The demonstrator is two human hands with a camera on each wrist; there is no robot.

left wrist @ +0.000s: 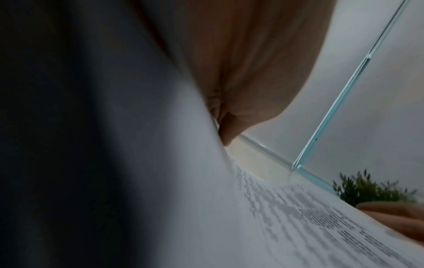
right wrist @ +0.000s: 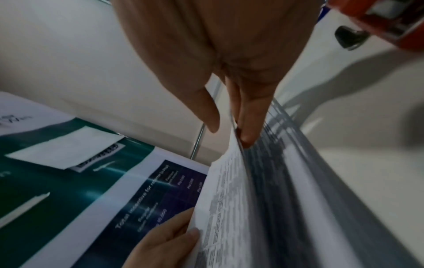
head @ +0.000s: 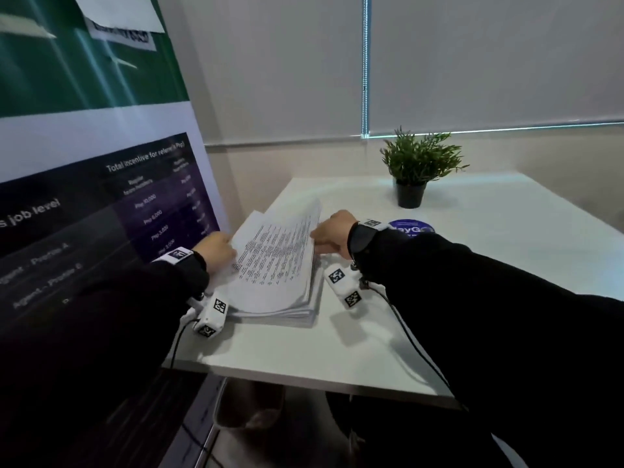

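Note:
A thick stack of printed paper lies on the white table. Its top sheets are lifted and bowed upward between both hands. My left hand holds their left edge, its thumb on the printed face. My right hand holds the right edge. In the right wrist view its fingers are slipped under the lifted sheets and its thumb is above them. The left wrist view shows my left palm against the paper, fingertips hidden.
A small potted plant stands at the back of the table, with a blue round sticker just behind my right wrist. A tall printed banner stands close on the left. An orange object shows beside my right wrist.

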